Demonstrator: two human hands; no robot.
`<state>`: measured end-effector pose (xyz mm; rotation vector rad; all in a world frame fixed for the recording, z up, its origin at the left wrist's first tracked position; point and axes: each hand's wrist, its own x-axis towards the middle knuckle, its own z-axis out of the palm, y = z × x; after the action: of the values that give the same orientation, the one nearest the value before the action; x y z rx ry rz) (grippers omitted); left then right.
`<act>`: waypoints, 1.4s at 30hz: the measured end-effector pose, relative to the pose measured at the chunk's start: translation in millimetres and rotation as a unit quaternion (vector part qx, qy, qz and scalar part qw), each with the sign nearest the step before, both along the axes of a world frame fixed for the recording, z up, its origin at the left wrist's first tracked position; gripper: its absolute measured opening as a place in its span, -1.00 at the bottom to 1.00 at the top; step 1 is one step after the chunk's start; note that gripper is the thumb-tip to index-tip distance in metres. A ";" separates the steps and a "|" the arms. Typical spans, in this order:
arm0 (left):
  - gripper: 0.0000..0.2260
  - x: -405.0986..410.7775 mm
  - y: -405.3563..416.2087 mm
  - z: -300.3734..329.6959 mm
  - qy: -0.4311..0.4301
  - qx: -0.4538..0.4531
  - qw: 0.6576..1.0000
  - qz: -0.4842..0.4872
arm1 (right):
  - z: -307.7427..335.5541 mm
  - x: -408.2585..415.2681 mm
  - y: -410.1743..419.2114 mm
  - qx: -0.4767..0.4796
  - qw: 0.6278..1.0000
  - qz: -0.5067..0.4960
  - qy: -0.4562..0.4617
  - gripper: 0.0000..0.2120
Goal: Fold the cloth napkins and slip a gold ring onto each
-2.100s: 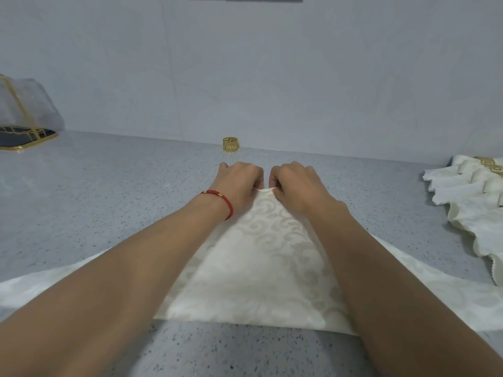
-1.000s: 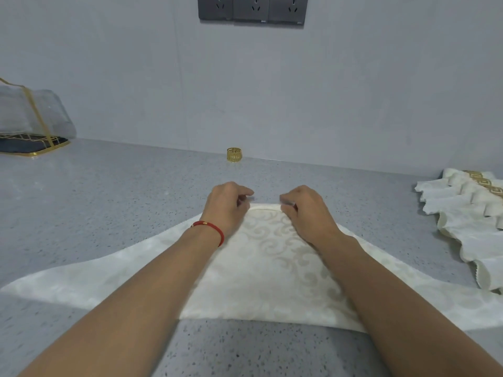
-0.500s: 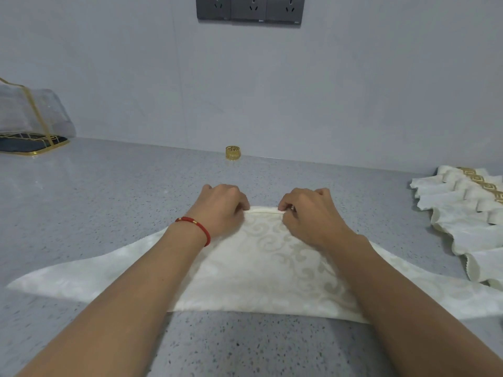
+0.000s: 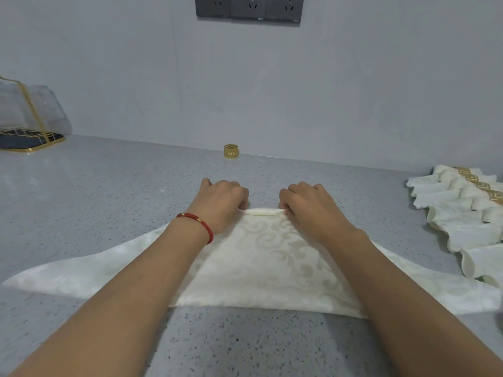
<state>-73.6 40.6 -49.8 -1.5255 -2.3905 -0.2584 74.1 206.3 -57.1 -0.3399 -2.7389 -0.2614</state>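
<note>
A cream patterned napkin [image 4: 272,262] lies on the grey counter [image 4: 109,202] as a wide triangle, its long edge toward me and its far tip rolled into a small tube. My left hand [image 4: 220,202] and my right hand [image 4: 307,205] pinch the two ends of that rolled edge, fingers curled over it. A gold ring [image 4: 231,151] stands alone near the wall, beyond both hands.
Several rolled napkins with gold rings [image 4: 468,213] lie in a row at the right edge. A clear bag with gold trim [image 4: 27,118] sits on a dark tray at the far left. Dark wall sockets [image 4: 249,8] hang above.
The napkin's far tip has been rolled toward me into a short tube. My hands have spread apart along it and drawn slightly nearer.
</note>
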 end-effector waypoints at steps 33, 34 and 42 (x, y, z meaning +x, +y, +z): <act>-0.78 6.3 -27.5 -12.0 -0.096 0.065 0.993 0.008 | -13.9 31.2 -2.3 -0.154 0.987 -0.026 0.042 -0.82; -0.80 6.2 -27.1 -13.2 -0.089 0.056 0.994 0.012 | -11.5 30.8 -3.7 -0.152 0.987 -0.033 0.041 -0.83; -0.77 18.1 -33.3 2.8 -0.032 -0.020 0.999 -0.014 | 1.1 33.1 -11.5 -0.082 0.996 -0.032 -0.015 -0.76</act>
<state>-55.4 7.3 -47.1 -1.5926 -2.4400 -0.2704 107.3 194.8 -56.0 -0.4707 -2.7899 -0.0589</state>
